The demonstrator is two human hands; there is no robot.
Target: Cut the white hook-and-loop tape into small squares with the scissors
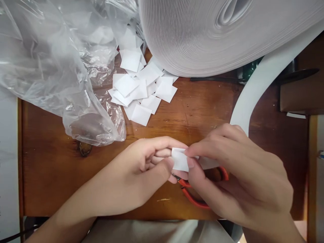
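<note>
A small white square piece (180, 160) is held up between my two hands; whether it is paper or fabric tape I cannot tell. My left hand (141, 175) pinches its left edge, thumb in front and fingers behind. My right hand (235, 172) grips its right edge between thumb and forefinger. Beneath my hands lie scissors with red-orange handles (192, 198), partly hidden by my right hand. A white strip (263, 84) curves down from a big white roll (177, 44) and passes behind my right hand.
Many loose white squares (140, 115) are piled on the wooden table (50, 175) beyond my hands. A crumpled clear plastic bag (76, 84) covers the far left. A cardboard box (301, 96) and a dark object (298, 74) stand at the right.
</note>
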